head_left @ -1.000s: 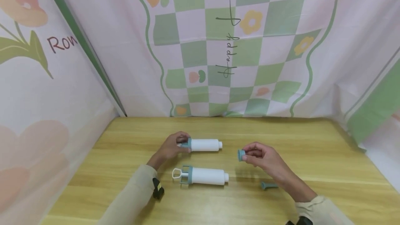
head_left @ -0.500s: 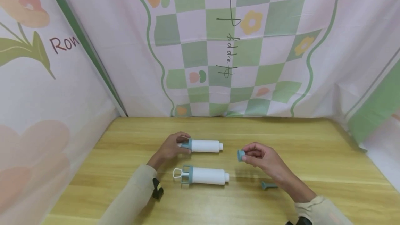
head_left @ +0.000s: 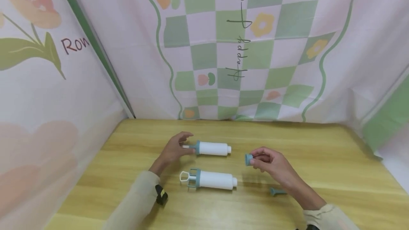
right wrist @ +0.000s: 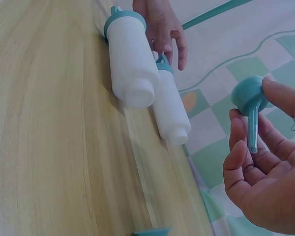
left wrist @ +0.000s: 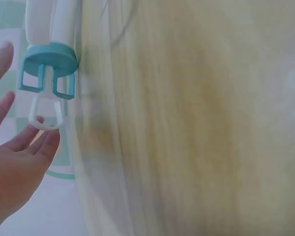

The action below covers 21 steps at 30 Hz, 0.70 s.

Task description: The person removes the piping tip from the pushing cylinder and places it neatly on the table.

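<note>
Two white syringe-like tubes with teal collars and white loop handles lie on the table, a far tube and a near tube. My left hand is at the handle end of the far one, fingers spread and thumb beside the teal collar. In the left wrist view a white loop handle overlaps my fingertips. Raised over the table, my right hand pinches a teal nozzle between thumb and fingers. The nozzle has a round cup and a thin spout; its cup faces the far tube's tip.
Another teal nozzle lies on the wooden table, partly beneath my right forearm. Behind the table hangs a checkered cloth, and a white printed cloth stands along the left side.
My left hand has loosened and drawn slightly left from the far tube's collar. The right hand keeps its pinch on the nozzle. The head view has shifted a little.
</note>
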{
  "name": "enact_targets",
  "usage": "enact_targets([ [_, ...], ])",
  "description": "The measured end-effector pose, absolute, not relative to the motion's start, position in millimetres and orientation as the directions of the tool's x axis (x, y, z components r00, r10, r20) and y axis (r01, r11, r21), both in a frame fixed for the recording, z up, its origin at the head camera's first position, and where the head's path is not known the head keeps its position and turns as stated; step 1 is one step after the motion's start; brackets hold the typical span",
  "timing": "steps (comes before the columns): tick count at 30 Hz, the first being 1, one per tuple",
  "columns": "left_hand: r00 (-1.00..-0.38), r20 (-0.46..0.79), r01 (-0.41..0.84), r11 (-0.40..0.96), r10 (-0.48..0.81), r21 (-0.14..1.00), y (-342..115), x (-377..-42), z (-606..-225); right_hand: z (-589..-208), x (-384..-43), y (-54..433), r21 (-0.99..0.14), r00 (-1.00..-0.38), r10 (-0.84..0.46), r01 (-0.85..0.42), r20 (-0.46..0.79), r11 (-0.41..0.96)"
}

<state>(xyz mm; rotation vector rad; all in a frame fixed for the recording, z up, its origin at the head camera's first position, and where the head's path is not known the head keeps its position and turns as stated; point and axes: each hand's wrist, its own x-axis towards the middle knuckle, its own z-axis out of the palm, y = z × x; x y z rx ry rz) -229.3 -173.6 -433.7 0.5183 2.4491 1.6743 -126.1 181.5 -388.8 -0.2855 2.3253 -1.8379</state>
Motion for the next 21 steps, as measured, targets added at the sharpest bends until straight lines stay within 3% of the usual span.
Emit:
enact_targets([
  [13, -0.948, 0.132, 0.252, 0.428, 0.29, 0.868, -173, -216, -427, -389, -125, 179, -0.981, -0.967, -0.253, -0.047, -0.003, 0.191],
  [21, -0.927, 0.263, 0.366, 0.483, 0.269, 0.796, -172, -212, -420, -389, -124, 177, -0.982, -0.97, -0.245, -0.051, 0.005, 0.181],
])
